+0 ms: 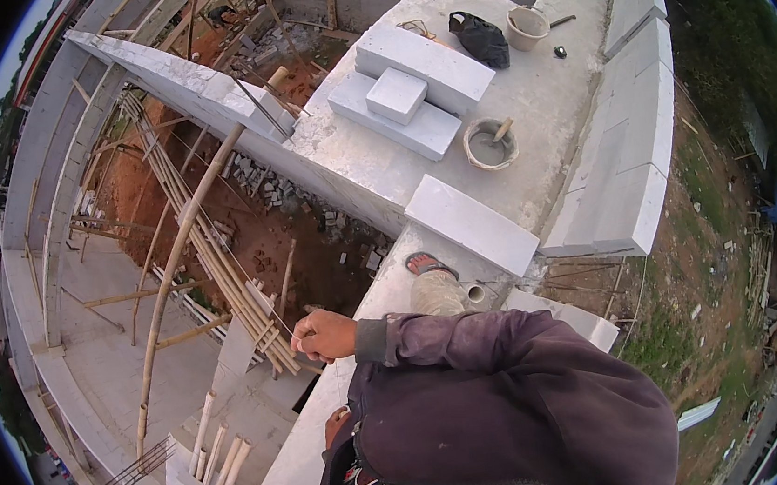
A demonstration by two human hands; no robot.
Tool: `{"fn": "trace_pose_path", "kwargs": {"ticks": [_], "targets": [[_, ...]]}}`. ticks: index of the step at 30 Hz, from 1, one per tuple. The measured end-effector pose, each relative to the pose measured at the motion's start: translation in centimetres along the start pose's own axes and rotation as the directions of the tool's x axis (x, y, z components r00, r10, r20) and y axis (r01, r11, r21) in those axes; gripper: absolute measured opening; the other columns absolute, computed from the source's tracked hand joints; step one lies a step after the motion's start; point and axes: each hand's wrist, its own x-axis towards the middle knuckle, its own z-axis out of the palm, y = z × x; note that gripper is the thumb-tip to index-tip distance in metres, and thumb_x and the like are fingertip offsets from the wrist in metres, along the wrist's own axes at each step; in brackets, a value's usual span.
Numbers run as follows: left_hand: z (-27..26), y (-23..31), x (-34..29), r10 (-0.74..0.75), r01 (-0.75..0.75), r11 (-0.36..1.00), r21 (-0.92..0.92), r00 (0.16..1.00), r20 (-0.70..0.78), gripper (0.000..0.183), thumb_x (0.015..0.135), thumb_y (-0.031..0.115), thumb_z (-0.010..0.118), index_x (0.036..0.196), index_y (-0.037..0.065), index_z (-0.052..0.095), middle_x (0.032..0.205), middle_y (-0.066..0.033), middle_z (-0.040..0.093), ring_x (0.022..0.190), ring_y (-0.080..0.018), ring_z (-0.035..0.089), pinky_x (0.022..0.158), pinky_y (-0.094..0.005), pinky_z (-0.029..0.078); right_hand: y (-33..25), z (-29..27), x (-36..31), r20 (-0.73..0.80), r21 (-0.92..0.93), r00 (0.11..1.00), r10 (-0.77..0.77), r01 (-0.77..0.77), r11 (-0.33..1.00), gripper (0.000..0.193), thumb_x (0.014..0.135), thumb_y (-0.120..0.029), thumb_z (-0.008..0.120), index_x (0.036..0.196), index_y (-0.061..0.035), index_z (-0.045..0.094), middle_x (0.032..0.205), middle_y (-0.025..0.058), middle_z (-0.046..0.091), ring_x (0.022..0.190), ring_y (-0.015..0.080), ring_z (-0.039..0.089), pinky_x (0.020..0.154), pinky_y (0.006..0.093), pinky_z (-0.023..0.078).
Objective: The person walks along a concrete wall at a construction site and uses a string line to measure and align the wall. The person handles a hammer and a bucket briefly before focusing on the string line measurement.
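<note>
My right arm reaches across my body to the left. Its hand (325, 335) is closed, fingers pinched on what looks like a thin pale string (269, 308) that runs up and away over the drop beside the wall. Only a small part of my left hand (336, 425) shows at the front of my dark jacket, its fingers mostly hidden. My sandalled foot (428, 265) stands on the wall top, close to a long white block (471, 225) laid flat. A short pipe end (475, 293) sticks up next to my leg.
Stacked white blocks (423, 61), a mortar bucket (491, 146) with a wooden-handled tool, another bucket (528, 27) and a black bag (479, 39) occupy the slab. A block parapet (614, 155) lines its right edge. Left lies a deep drop with bamboo poles (207, 251) and rubble.
</note>
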Motion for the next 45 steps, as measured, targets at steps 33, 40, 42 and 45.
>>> {"fn": "trace_pose_path", "kwargs": {"ticks": [33, 40, 42, 45], "targets": [[-3.5, -1.0, 4.3, 0.295, -0.291, 0.804, 0.518, 0.952, 0.076, 0.022, 0.087, 0.023, 0.06, 0.099, 0.013, 0.074, 0.096, -0.0145, 0.071, 0.095, -0.0295, 0.067, 0.086, -0.0358, 0.051, -6.8, -2.4, 0.7, -0.161, -0.081, 0.983, -0.087, 0.075, 0.994, 0.025, 0.092, -0.011, 0.053, 0.11, 0.006, 0.059, 0.072, 0.0053, 0.059, 0.052, 0.0106, 0.054, 0.049, 0.027, 0.047], [2.6, 2.6, 7.0, 0.458, -0.407, 0.866, 0.291, 0.879, -0.134, 0.038, 0.085, 0.037, 0.064, 0.105, 0.006, 0.07, 0.103, -0.0191, 0.069, 0.1, -0.0352, 0.065, 0.089, -0.0396, 0.05, -18.2, -8.1, 3.8, -0.052, -0.051, 0.98, -0.19, 0.188, 0.981, 0.029, 0.093, -0.014, 0.055, 0.114, 0.0052, 0.058, 0.074, 0.0033, 0.058, 0.056, 0.0101, 0.055, 0.052, 0.0248, 0.049], [4.7, 4.1, 7.6, 0.504, -0.435, 0.836, 0.335, 0.85, -0.153, 0.026, 0.083, 0.025, 0.063, 0.102, 0.011, 0.072, 0.1, -0.0152, 0.07, 0.098, -0.0331, 0.065, 0.088, -0.0392, 0.05, -21.4, -8.8, 4.4, -0.001, 0.07, 0.984, -0.175, 0.175, 0.982, 0.029, 0.094, -0.015, 0.056, 0.116, 0.0039, 0.057, 0.075, 0.002, 0.057, 0.058, 0.0105, 0.056, 0.054, 0.0249, 0.05], [7.4, 5.7, 7.6, 0.503, -0.44, 0.836, 0.329, 0.854, -0.135, 0.028, 0.079, 0.027, 0.066, 0.102, 0.013, 0.072, 0.097, -0.0128, 0.071, 0.096, -0.0332, 0.065, 0.087, -0.0396, 0.05, -25.5, -9.2, 4.9, 0.05, 0.049, 0.961, -0.271, 0.269, 0.962, 0.025, 0.096, -0.015, 0.056, 0.114, 0.0019, 0.059, 0.074, 0.001, 0.057, 0.058, 0.0097, 0.055, 0.055, 0.0274, 0.052]]}}
